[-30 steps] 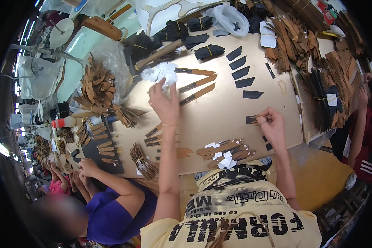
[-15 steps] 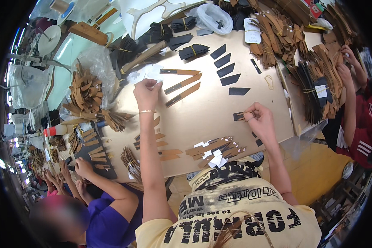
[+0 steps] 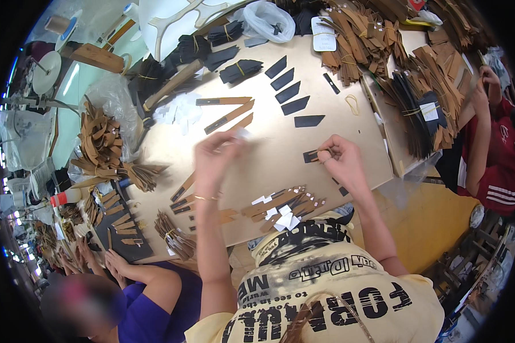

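Observation:
My left hand (image 3: 216, 160) is smeared by motion over the middle of the table, a small white paper piece (image 3: 243, 134) at its fingertips. Farther right, my right hand (image 3: 343, 163) pinches a short black and brown strip (image 3: 311, 156) close to the tabletop; its fingers hide part of the strip. Just beyond my left hand lie brown strips with black ends (image 3: 230, 116), one partly covered by the hand. White paper sheets (image 3: 180, 111) are to their left. Several black slant-ended pieces (image 3: 288, 91) form a row at the far middle.
Brown strips with white tags (image 3: 283, 208) lie at the table's near edge, beside a tied brown bundle (image 3: 174, 235). Brown bundles (image 3: 349, 46) and a plastic bag (image 3: 269, 23) are at the back. Co-workers sit left, in a purple sleeve (image 3: 146, 291), and right, in a red shirt (image 3: 500, 166).
My left hand has come from the white sheets toward me and to the right, with a white paper piece. My right hand keeps its pinch on the strip. The whole view has shifted slightly.

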Demonstrator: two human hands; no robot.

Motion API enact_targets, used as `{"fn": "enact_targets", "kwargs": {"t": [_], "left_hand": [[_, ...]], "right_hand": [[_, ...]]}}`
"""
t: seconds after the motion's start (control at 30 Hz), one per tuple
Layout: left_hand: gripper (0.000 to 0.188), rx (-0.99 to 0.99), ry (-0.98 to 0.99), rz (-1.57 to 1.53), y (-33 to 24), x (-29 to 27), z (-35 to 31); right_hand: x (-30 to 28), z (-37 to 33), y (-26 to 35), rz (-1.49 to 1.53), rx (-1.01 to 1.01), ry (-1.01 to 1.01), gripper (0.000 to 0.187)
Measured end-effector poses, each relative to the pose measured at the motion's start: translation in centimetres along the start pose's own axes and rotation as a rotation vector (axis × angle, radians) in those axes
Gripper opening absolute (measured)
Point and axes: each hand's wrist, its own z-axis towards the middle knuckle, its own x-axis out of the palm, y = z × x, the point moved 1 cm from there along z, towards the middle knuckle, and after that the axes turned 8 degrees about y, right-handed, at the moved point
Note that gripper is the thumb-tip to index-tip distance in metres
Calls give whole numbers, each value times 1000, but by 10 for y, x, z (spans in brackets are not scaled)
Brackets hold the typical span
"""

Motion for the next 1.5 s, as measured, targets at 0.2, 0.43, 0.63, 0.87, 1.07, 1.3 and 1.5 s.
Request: {"fn": "enact_targets", "kwargs": {"t": [0.2, 0.43, 0.63, 0.87, 1.07, 1.3, 1.5], "left_hand": [[43, -199, 327, -213, 4, 98, -14], [50, -118, 352, 129, 3, 105, 6], [52, -138, 311, 143, 5, 109, 6], [53, -59, 250, 226, -1, 117, 2], [58, 226, 58, 500, -10, 120, -17], [27, 326, -104, 642, -11, 69, -68], [19, 303, -304, 478, -1, 34, -97]], "right_hand": [[-2, 0, -4, -35, 23, -7, 9], [-2, 3, -10, 34, 3, -14, 7], [-3, 0, -11, 101, 3, -35, 7], [-2, -19, -1, -261, -295, 167, 30], [15, -38, 5, -758, -385, 185, 41], [24, -38, 14, -1100, -472, 81, 40], [-7, -21, 16, -807, -363, -54, 29]]}}
